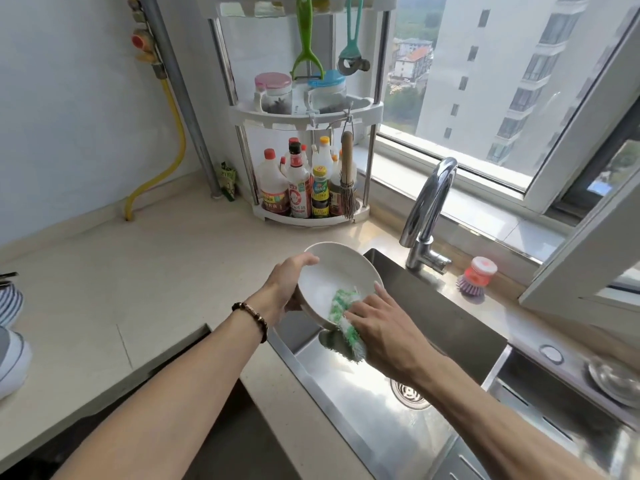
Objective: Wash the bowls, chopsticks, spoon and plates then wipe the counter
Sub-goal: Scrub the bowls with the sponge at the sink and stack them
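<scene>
- White bowl [337,278] sits tilted over the left edge of the steel sink [377,410], held by the left hand [289,285], whose grip curls round the rim with the thumb on top.
- Right hand [377,323] presses a green-and-white scrubbing cloth [341,306] into the bowl's lower inside, its grip closed on the cloth.
- Faucet [429,209] shows no running water, so this looks like the soaping stage (rinsing yet to come).
- Chopsticks, spoon and plates are not plainly visible; a striped dish [8,303] sits at the far left of the desk [121,289].
- Judging by this, washing is early, and wiping the desk remains.
</scene>
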`<act>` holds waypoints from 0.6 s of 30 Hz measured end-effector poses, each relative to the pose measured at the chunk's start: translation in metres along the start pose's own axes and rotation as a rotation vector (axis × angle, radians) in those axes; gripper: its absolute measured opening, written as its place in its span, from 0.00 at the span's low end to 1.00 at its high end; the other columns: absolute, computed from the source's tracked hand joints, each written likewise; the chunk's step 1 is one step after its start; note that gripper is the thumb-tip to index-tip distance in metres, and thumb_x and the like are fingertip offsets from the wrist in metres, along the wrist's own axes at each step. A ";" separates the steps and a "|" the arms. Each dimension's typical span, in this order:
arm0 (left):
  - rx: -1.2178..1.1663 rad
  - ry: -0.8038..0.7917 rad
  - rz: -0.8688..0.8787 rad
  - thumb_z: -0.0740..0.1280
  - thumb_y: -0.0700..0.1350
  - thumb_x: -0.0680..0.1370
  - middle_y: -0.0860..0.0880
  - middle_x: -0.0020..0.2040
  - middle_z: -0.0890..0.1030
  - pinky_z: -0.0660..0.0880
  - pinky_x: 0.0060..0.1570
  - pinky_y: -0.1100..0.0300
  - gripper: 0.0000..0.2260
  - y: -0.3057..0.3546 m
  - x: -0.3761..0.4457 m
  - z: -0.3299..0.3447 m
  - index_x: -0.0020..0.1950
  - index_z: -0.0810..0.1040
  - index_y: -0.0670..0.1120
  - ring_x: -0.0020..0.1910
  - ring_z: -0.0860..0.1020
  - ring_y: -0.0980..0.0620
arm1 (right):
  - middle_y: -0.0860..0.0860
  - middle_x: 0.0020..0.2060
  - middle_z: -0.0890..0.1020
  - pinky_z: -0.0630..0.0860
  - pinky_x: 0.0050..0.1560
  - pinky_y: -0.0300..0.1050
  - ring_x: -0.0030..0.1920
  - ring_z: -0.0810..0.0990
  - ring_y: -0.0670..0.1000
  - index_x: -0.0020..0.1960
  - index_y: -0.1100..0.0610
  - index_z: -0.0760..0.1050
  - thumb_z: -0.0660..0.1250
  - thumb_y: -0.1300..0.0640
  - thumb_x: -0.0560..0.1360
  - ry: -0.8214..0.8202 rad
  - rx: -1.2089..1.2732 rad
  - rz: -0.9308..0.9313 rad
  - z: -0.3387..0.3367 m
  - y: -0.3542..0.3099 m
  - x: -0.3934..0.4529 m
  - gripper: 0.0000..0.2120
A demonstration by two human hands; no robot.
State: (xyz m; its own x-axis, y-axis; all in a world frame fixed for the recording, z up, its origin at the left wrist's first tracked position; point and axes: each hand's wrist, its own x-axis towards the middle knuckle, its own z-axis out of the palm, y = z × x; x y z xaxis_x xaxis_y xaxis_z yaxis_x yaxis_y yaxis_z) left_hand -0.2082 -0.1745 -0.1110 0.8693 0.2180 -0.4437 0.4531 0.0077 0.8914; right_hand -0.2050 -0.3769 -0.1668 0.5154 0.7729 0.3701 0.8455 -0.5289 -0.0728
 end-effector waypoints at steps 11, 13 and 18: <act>1.620 -0.227 0.902 0.71 0.50 0.77 0.53 0.46 0.84 0.53 0.79 0.49 0.03 -0.005 0.001 -0.003 0.48 0.84 0.53 0.53 0.79 0.52 | 0.49 0.54 0.82 0.55 0.78 0.48 0.59 0.78 0.52 0.58 0.51 0.80 0.56 0.50 0.76 -0.113 0.180 0.066 -0.015 0.024 -0.002 0.18; 1.465 -0.253 0.689 0.75 0.51 0.75 0.53 0.43 0.83 0.71 0.65 0.55 0.05 -0.006 0.001 -0.003 0.48 0.84 0.53 0.47 0.79 0.53 | 0.51 0.65 0.79 0.50 0.79 0.51 0.72 0.69 0.52 0.68 0.53 0.77 0.58 0.54 0.74 -0.089 0.210 0.167 -0.018 0.030 -0.006 0.23; 0.833 -0.344 0.261 0.79 0.45 0.71 0.57 0.28 0.78 0.69 0.30 0.67 0.11 -0.021 -0.004 -0.008 0.34 0.79 0.49 0.29 0.76 0.59 | 0.55 0.80 0.57 0.52 0.79 0.57 0.81 0.48 0.58 0.71 0.54 0.75 0.75 0.58 0.72 -0.190 0.190 0.538 -0.017 0.047 -0.020 0.28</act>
State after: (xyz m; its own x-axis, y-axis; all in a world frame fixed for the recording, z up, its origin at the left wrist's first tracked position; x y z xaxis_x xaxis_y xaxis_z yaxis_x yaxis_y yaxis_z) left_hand -0.2225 -0.1682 -0.1268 0.9138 -0.1876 -0.3602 0.1149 -0.7313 0.6724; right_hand -0.1781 -0.4227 -0.1621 0.8788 0.4729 0.0642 0.4604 -0.8047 -0.3748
